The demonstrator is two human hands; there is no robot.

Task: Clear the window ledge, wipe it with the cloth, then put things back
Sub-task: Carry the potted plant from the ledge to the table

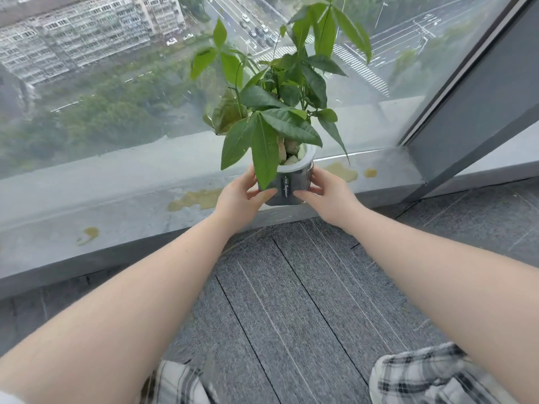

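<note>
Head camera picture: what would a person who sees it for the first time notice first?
First, the leafy green plant in a grey plastic pot with a white rim, at the middle of the grey window ledge, with the left hand and right hand on its two sides. Next, yellowish stains on the ledge around the pot.

Glossy plastic pot (287, 186); matt stained ledge (116, 199).
</note>
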